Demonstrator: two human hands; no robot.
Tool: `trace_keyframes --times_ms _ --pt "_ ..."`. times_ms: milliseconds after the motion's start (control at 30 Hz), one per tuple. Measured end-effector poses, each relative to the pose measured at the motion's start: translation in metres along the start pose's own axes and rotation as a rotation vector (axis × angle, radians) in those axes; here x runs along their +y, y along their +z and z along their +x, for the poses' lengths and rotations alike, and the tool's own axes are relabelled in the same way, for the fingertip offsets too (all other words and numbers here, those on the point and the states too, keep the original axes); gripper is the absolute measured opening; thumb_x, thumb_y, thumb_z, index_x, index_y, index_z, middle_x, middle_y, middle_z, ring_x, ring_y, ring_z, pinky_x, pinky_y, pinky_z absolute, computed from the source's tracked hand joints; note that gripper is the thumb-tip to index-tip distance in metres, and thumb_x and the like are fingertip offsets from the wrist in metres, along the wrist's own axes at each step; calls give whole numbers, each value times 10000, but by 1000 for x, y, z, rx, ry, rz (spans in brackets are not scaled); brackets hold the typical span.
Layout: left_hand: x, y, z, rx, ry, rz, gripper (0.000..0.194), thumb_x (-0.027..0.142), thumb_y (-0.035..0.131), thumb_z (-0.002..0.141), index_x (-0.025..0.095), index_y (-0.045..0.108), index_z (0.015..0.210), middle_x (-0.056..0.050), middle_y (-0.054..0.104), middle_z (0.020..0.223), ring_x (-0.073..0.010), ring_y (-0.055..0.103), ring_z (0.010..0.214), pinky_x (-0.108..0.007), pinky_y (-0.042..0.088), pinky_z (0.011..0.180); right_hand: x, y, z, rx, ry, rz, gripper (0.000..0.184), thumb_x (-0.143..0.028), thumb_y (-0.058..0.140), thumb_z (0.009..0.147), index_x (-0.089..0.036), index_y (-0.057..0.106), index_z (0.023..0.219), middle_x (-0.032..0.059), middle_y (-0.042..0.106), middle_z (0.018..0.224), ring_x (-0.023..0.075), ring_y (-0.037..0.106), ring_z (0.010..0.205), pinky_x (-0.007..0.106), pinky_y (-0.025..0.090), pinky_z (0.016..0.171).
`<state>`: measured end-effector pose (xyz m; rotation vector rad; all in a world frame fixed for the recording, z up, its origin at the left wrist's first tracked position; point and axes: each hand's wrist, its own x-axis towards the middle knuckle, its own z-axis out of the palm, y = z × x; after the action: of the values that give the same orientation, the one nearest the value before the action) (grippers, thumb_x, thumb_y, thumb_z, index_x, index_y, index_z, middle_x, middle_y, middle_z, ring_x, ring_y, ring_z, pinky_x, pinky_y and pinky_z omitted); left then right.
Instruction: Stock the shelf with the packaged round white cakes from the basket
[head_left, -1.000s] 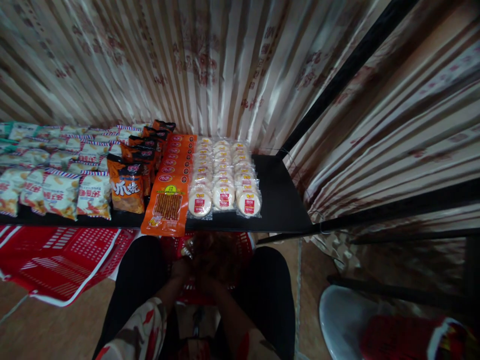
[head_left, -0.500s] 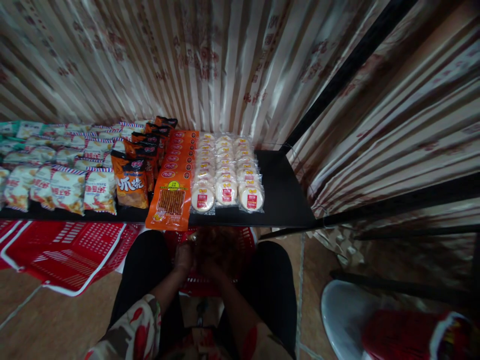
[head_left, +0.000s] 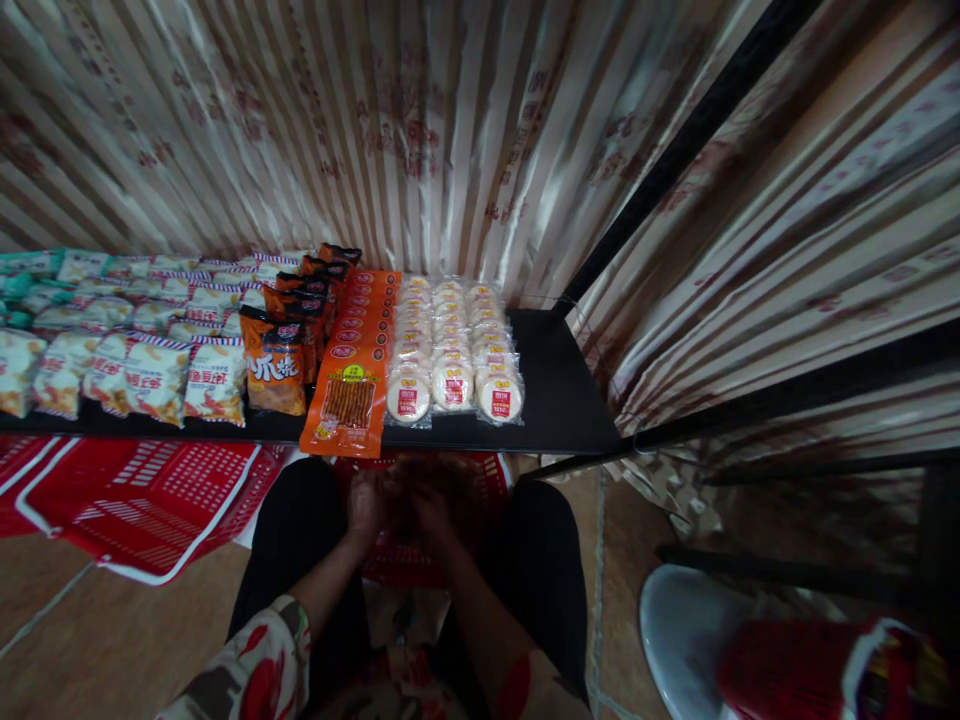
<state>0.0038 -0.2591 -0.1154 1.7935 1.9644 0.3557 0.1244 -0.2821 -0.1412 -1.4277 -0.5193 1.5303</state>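
Observation:
Low between my knees, both hands reach into a red plastic basket (head_left: 405,568) that sits partly under the shelf's front edge. My left hand (head_left: 366,505) is at the basket's left side, and my right hand (head_left: 430,508) is close beside it. Dark brownish contents lie around the hands, too shadowed to name. The fingers of both hands are lost in the dark, so what they hold cannot be made out. Just above them, on the black shelf (head_left: 566,385), lie an orange snack packet row (head_left: 351,395) and three columns of wrapped white round crackers (head_left: 453,385).
Orange-and-black snack bags (head_left: 274,365) and several rows of white snack bags (head_left: 215,380) fill the shelf's left. Another red basket (head_left: 150,500) with white-edged handles stands below left. At right are a dark metal frame (head_left: 690,150), a pale stool (head_left: 679,640) and a striped curtain (head_left: 450,130).
My right hand has come up and shows more clearly beside the left hand inside the basket. The view has shifted slightly, and the goods on the shelf are unchanged.

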Motion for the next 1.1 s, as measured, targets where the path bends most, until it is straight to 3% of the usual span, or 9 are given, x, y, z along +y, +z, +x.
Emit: trace_keyframes --times_ms 133,367,567,833,1100 --pt "3 -2 -9 106 44 -143 254 140 348 814 162 601 805 -72 610 832 -189 566 850 -336 457 794 -12 0 -3 50 21 102 264 -301 647 547 -202 697 787 39 706 738 217 641 757 350 478 725" --pt "3 12 -32 245 168 -312 242 183 372 811 164 593 908 -96 608 991 -215 543 999 -409 457 889 -30 0 -14 104 -101 249 230 -259 610 560 -194 684 768 27 704 818 193 621 768 325 469 762" --pt "6 16 -47 250 240 -332 267 151 385 798 175 596 961 -95 579 1095 -223 506 1096 -444 443 933 -35 -1 -20 139 -74 321 265 -267 651 523 -192 672 777 22 699 799 198 617 763 322 470 737" --pt "18 3 -63 132 279 -305 287 184 353 843 181 597 995 -89 507 1231 -205 418 1210 -434 363 1028 -47 -4 -27 149 -90 319 263 -299 688 525 -197 658 765 1 691 761 188 619 730 321 484 709" --pt "28 -12 -69 125 311 -377 285 202 329 851 186 593 956 -88 542 1170 -185 477 1147 -416 382 1009 -63 -9 -39 168 -181 207 300 -356 668 581 -190 677 830 30 691 844 207 619 816 344 477 770"
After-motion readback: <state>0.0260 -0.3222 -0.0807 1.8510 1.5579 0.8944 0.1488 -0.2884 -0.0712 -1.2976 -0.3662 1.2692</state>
